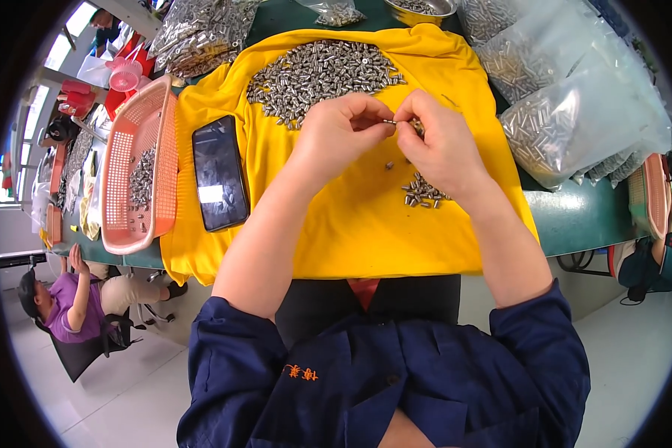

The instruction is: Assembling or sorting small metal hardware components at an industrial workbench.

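Note:
Above a yellow cloth point(336, 231), my two hands meet fingertip to fingertip. Thumb and index finger of my left hand point(341, 134) pinch one end of a small metal cylinder point(389, 122). My right hand point(442, 142) grips the other end, and some brass-coloured pieces point(418, 128) show by its curled fingers. Beyond the hands spreads a large pile of short metal cylinders point(325, 75). A smaller pile of the same kind point(424, 193) lies below my right hand, with one loose piece point(389, 165) to its left.
A black phone point(221, 175) lies left of my forearm, beside a pink plastic basket point(116, 190) holding more parts. Bags of metal parts point(549, 138) crowd the right; others point(201, 37) and a metal bowl point(423, 11) stand at the back. A person in purple point(71, 306) sits at left.

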